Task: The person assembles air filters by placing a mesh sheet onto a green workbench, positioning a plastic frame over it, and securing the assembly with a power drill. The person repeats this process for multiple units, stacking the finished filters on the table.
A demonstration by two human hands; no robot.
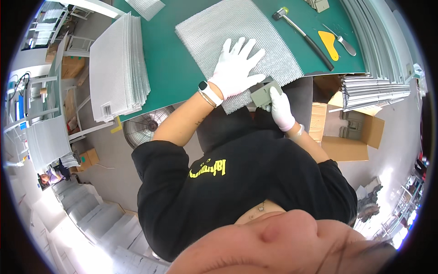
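A silvery mesh sheet (214, 34) lies askew on the green tabletop (164, 64), one corner reaching past the near edge. My left hand (237, 68), in a white glove, rests flat on it with fingers spread. In my white-gloved right hand (280, 109) is a grey-green plastic block (267, 94), gripped at the sheet's near right edge. The block meets or overlaps that edge; my fingers hide part of it, so I cannot tell exactly how they join.
A mallet (303, 39), a yellow scraper (328, 44) and a screwdriver (344, 42) lie at the right. Stacked mesh panels (118, 68) stand at the left. Below the right edge are metal strips (369, 91) and an open cardboard box (346, 148) holding grey parts. A round fan (148, 125) sits under the table.
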